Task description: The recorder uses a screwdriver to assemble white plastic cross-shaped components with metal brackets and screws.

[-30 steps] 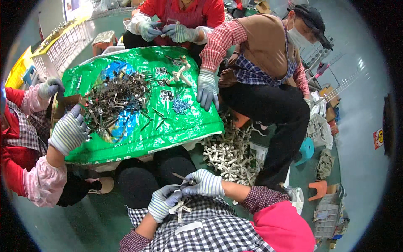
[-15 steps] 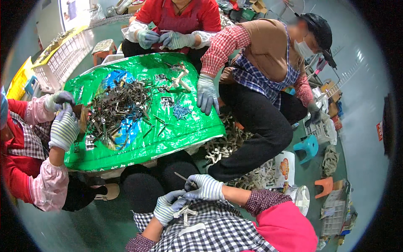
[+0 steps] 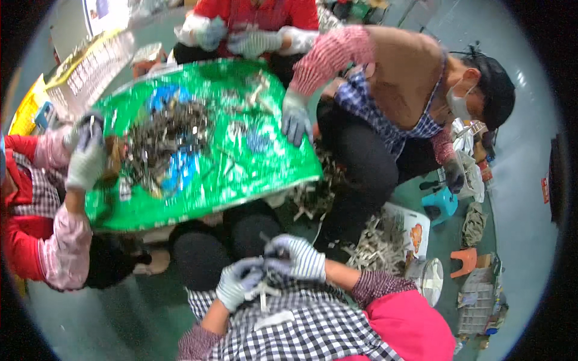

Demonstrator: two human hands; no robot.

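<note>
Over my checked apron (image 3: 301, 328), both of my gloved hands are close together. My left hand (image 3: 236, 284) has its fingers closed on a white branched plastic part (image 3: 263, 293), which sticks out below the fingertips. Just beside it, my right hand (image 3: 296, 257) pinches a thin dark strip-like piece (image 3: 265, 238) whose tip points up and left. Motion blur hides where the two pieces meet. On the apron below the hands lies a flat white strip (image 3: 274, 320).
A green-covered table (image 3: 241, 186) beyond my knees bears a heap of dark metal strips (image 3: 171, 135) and small blue pieces (image 3: 259, 139). Co-workers sit left, across and right. White parts (image 3: 379, 243) lie heaped by a blue stool (image 3: 439, 204) and a bucket (image 3: 428, 280).
The view has shifted slightly and is blurred. The person on the right leans farther right and down, one hand still on the table. My hands keep their holds, with the dark piece more upright.
</note>
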